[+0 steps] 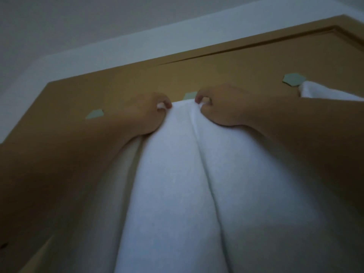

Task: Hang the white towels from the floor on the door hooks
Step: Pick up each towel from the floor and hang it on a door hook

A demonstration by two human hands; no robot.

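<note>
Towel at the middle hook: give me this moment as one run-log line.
left hand: pinching towel top edge | right hand: same | middle hook: towel raised to it | right hook: second towel hung

Dim room, seen from below: white wall (118, 46), grey ceiling (59, 14), tan wooden door frame (256, 39).

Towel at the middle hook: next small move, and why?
Probably lift the top edge of the towel slightly and drop it over the middle hook. Both hands pinch that edge just below the hook, and it is not visibly caught yet.
</note>
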